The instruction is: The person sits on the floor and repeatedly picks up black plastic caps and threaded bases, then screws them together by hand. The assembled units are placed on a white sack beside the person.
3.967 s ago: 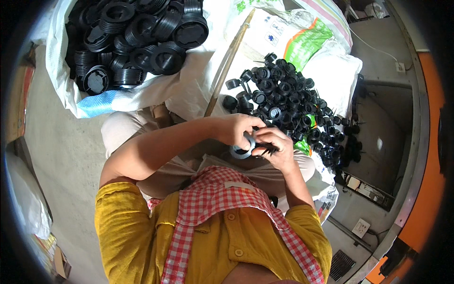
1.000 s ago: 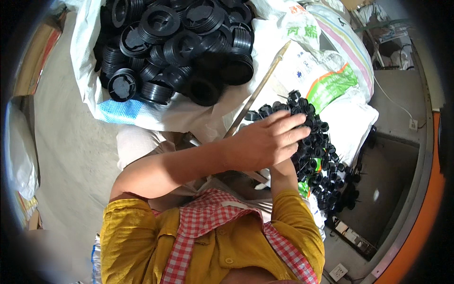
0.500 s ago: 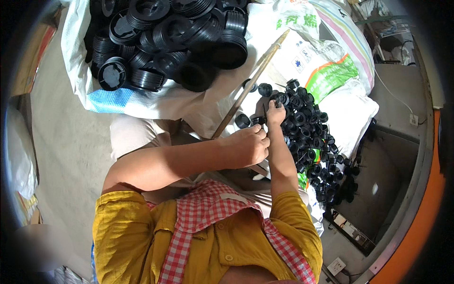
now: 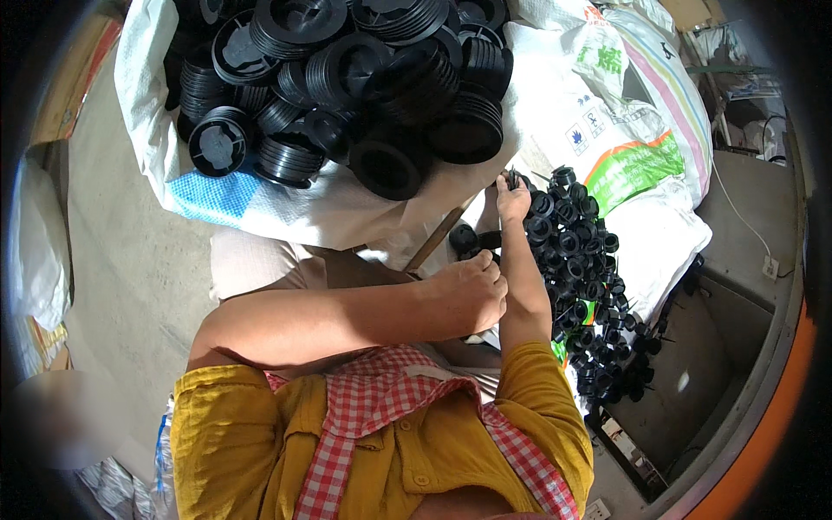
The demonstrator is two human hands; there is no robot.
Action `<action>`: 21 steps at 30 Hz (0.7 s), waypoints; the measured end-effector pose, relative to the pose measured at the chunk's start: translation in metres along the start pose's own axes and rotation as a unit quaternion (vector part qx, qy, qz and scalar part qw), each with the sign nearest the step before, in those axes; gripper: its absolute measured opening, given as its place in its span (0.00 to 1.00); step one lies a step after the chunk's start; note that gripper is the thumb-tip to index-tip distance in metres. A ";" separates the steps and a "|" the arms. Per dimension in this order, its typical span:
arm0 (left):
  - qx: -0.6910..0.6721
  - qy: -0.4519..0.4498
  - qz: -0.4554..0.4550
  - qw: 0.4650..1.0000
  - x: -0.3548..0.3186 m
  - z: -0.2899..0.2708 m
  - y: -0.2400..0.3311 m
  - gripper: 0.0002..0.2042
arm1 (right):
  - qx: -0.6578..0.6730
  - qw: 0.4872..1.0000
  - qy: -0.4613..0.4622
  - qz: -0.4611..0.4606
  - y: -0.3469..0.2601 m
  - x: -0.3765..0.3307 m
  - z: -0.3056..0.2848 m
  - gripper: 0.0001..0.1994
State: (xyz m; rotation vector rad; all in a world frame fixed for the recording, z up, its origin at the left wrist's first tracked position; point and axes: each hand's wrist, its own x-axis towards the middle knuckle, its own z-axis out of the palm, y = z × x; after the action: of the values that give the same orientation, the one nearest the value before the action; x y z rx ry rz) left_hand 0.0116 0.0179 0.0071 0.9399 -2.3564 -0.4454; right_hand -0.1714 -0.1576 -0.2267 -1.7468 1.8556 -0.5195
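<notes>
My right hand point(image 4: 513, 201) reaches forward to the edge of a heap of small black plastic caps point(image 4: 568, 243). Its fingers pinch a small black cap point(image 4: 512, 179), partly hidden by them. Some caps in the heap have thin stems sticking out. My left hand point(image 4: 471, 290) is closed beside my right forearm, its knuckles facing up; whatever is in its fingers is hidden. A loose black cap point(image 4: 464, 238) lies just beyond the left hand. Ahead, large ribbed black plastic caps point(image 4: 355, 69) fill an open white woven sack point(image 4: 286, 212).
Under the small caps lie printed white sacks point(image 4: 654, 234). A wooden stick point(image 4: 438, 240) slants beneath the big sack's edge. A dark open metal recess point(image 4: 702, 355) is on the right, with a white socket point(image 4: 770, 267) above it. Grey floor point(image 4: 121, 260) stretches along the left.
My view has shifted, so the big sack appears larger and more to the right, covering most of the stick. My right hand remains at the heap's far edge; the left stays closed near my right forearm.
</notes>
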 end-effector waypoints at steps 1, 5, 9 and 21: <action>0.002 0.002 0.003 1.000 0.001 -0.001 -0.001 0.07 | -0.020 1.000 0.006 0.016 -0.007 -0.002 -0.004 0.12; -0.102 -0.059 -0.046 0.992 0.010 -0.005 -0.003 0.12 | 0.010 0.998 0.056 -0.037 -0.017 -0.027 -0.044 0.15; -0.202 0.110 -0.149 0.962 0.023 -0.007 -0.003 0.35 | 0.149 0.986 0.063 -0.023 -0.054 -0.094 -0.120 0.08; -0.579 -0.170 -0.271 0.750 0.010 0.020 -0.001 0.16 | 0.003 0.943 -0.144 -0.300 -0.138 -0.233 -0.251 0.17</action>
State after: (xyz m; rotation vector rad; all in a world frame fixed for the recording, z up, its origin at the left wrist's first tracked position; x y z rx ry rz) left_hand -0.0061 0.0117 -0.0058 0.8620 -1.4260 -2.1285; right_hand -0.2133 0.0408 0.0818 -2.2445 1.1045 -0.4535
